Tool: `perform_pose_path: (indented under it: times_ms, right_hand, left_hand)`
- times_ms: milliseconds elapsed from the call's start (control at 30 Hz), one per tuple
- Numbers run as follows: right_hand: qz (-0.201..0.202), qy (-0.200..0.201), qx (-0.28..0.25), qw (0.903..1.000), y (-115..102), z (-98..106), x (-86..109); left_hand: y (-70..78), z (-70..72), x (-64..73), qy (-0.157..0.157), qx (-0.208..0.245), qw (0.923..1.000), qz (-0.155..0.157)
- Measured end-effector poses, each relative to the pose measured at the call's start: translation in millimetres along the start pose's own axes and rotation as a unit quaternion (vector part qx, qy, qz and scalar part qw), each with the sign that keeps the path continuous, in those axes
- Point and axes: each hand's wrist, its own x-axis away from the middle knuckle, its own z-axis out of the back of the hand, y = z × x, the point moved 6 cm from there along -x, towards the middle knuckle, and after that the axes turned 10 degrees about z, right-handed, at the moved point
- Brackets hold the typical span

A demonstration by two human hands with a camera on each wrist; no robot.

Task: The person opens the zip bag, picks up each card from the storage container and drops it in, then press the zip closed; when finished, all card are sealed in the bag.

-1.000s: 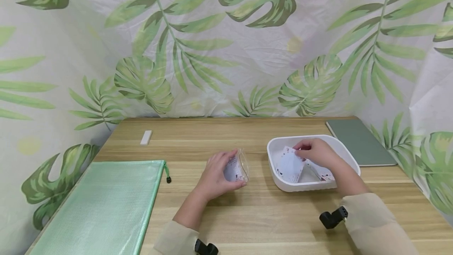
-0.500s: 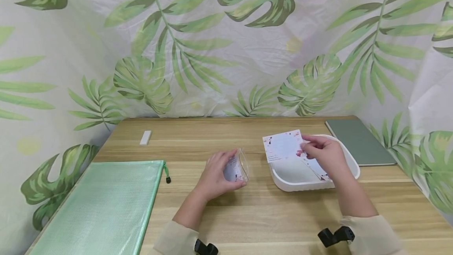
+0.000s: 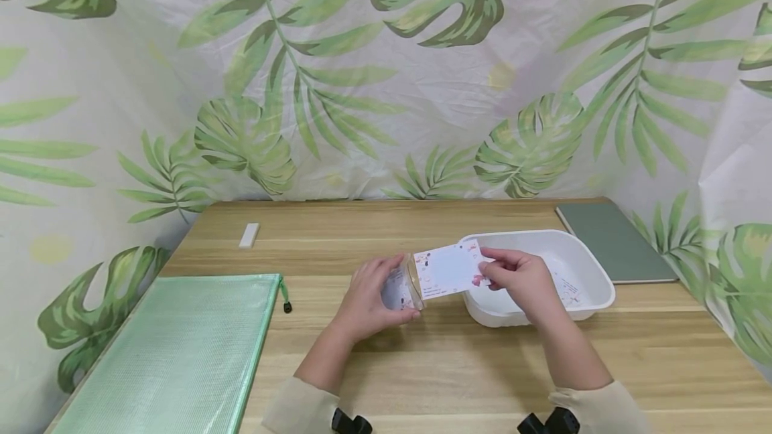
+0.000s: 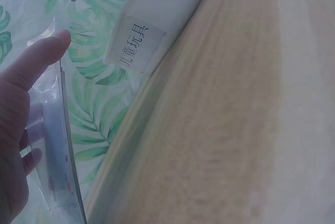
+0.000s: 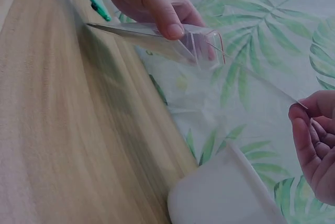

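My left hand [image 3: 368, 303] grips a small clear plastic bag [image 3: 397, 288] with printed cards inside, its mouth facing right. In the left wrist view the thumb lies over the bag [image 4: 52, 140] and fingers show behind it. My right hand [image 3: 521, 280] pinches the right end of a white card [image 3: 447, 269] with a floral border. The card's left edge is right at the bag's mouth. Seen edge-on in the right wrist view, the card [image 5: 261, 79] reaches from the fingertips to the bag's opening [image 5: 212, 48].
Below the right hand stands a white plastic tub [image 3: 582, 240], a printed piece [image 3: 567, 290] inside it. A label [image 4: 137, 43] is on its side. A green notebook [image 3: 615, 240] lies behind right, a green mesh zip pouch [image 3: 175, 347] at left, a small white block [image 3: 248, 234] behind it.
My right hand has lifted the card out of the tub and carried it left to the bag's mouth. The left hand has stayed still with the bag.
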Motion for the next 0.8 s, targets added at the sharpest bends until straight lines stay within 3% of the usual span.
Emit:
perform_pose_path:
  times_ms: [433,800]
  right_hand:
    - [-0.009,-0.019,0.048,0.9986,-11.2,-9.5,2.3]
    - [0.021,-0.028,0.108,0.9936,-29.6,-16.5,-5.4]
  left_hand:
    - [0.8,0.5,0.2,-0.005,-0.007,0.9999,0.011]
    - [0.2,-0.4,-0.5,-0.007,-0.008,0.9999,0.007]
